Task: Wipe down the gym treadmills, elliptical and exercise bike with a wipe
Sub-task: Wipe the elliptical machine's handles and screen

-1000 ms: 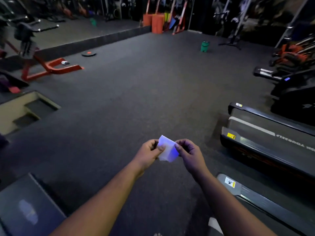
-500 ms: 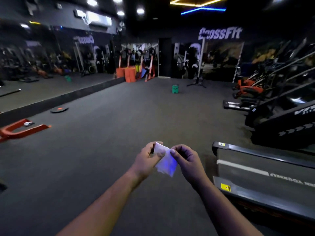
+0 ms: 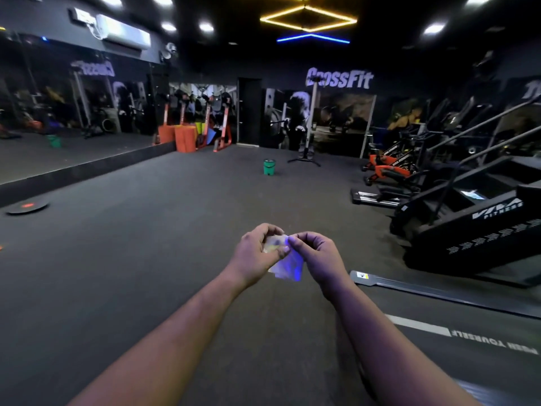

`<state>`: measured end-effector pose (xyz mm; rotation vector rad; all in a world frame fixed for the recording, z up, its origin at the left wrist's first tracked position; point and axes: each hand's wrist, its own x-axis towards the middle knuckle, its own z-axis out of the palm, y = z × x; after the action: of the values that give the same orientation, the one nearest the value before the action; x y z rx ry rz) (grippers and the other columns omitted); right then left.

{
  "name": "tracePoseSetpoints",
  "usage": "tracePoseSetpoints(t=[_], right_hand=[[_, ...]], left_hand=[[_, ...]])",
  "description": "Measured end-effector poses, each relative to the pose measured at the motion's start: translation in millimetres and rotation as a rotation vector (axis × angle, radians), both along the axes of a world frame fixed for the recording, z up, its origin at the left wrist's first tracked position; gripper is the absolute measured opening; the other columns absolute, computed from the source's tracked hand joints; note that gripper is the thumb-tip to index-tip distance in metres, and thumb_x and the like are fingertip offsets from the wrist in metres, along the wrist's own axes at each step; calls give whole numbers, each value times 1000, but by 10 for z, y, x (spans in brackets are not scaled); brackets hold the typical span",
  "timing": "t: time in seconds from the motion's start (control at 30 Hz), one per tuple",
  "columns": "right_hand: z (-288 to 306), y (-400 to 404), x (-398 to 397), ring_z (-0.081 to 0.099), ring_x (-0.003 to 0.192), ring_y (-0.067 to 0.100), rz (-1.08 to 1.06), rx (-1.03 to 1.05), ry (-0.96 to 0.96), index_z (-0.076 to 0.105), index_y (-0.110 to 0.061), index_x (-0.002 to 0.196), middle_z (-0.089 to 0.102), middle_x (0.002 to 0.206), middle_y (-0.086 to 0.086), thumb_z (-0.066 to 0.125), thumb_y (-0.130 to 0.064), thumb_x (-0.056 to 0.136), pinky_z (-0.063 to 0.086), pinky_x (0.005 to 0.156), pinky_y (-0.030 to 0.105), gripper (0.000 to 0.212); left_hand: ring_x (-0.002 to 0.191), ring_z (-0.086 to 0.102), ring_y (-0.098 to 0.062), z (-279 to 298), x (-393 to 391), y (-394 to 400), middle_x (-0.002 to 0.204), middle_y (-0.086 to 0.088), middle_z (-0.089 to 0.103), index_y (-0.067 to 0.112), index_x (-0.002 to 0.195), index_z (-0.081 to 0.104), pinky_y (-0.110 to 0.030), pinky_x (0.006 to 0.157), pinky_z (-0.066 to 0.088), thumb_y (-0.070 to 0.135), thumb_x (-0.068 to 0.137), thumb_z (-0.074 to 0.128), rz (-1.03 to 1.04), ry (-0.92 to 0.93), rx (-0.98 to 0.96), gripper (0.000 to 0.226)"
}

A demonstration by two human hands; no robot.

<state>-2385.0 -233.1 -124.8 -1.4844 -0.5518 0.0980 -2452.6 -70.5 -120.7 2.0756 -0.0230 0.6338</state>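
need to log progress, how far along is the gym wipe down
Done: nothing shows as wiped. In hand: the left hand and right hand pinch a small wipe out in front, over open floor. Left: the treadmill at right, untouched, and the other machines.

Both hands, left hand (image 3: 254,253) and right hand (image 3: 314,254), pinch a wipe (image 3: 286,266).

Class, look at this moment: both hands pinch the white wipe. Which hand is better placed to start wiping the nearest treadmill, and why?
Probably the right hand. It pinches the thin white wipe together with the left hand, and the dark treadmill deck lies on its side, low right.
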Motion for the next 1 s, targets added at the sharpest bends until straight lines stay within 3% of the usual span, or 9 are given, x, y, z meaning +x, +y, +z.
tracePoseSetpoints(t=[0.17,0.27,0.37,0.57,0.63,0.73,0.87,0.93,1.0], right_hand=[[138,521,704,64,79,14,-47,4,42,74,-1,92,75,89,11,74,-20,92,51,75,31,19],[199,611,1146,57,73,12,-66,-49,16,72,-10,82,70,79,4,74,-25,93,46,68,28,18],[128,594,1628,46,64,11,-114,-127,-16,64,-15,73,56,67,-3,76,-31,91,37,58,27,27],[-181,419,2766,32,62,11,-57,-262,-102,54,-11,69,41,64,-8,75,-40,89,24,54,25,41],[-299,302,3219,39,62,5,-50,-303,-112,57,-6,74,46,67,-14,78,-37,88,30,56,20,40],[-395,168,3833,47,70,5,-57,-345,-109,61,-9,78,53,77,-9,82,-41,81,37,63,25,38],[-420,116,4721,44,61,4,-14,-544,-130,59,-16,72,52,65,-13,83,-37,83,37,59,28,34],[-471,203,5095,53,68,3,42,-586,-152,65,-20,83,62,74,-12,84,-32,82,46,67,30,23],[-537,329,5410,60,79,5,89,-565,-135,69,-22,105,70,89,-3,86,-29,81,52,77,31,30]], left_hand=[[86,69,-4,146,906,609,84,15,75,29,87,75,-35,84,56,55,72,70,-37,50,38,31],[92,68,-6,224,1410,826,84,19,74,34,80,74,-33,86,54,61,72,73,-108,62,90,29],[91,65,-5,176,1912,945,86,13,74,30,79,73,-26,82,49,46,81,82,-205,113,126,19],[74,57,3,8,3080,971,82,12,68,15,88,68,-17,72,44,25,95,73,-326,189,94,13],[72,57,-2,-78,3516,952,80,8,67,11,90,65,-20,70,45,17,97,70,-334,229,10,11],[76,56,-9,-158,4055,997,83,-2,66,11,94,66,-23,68,44,15,97,70,-325,317,-72,7],[80,57,-10,-227,4848,1029,87,-3,67,14,103,70,-23,73,46,16,95,72,-330,395,-80,9],[81,59,-8,-240,5220,1036,86,0,67,14,105,71,-25,77,48,15,96,71,-336,386,-58,10],[81,60,-7,-234,5585,1018,87,1,68,13,106,71,-24,79,49,13,96,71,-372,387,-50,11]])
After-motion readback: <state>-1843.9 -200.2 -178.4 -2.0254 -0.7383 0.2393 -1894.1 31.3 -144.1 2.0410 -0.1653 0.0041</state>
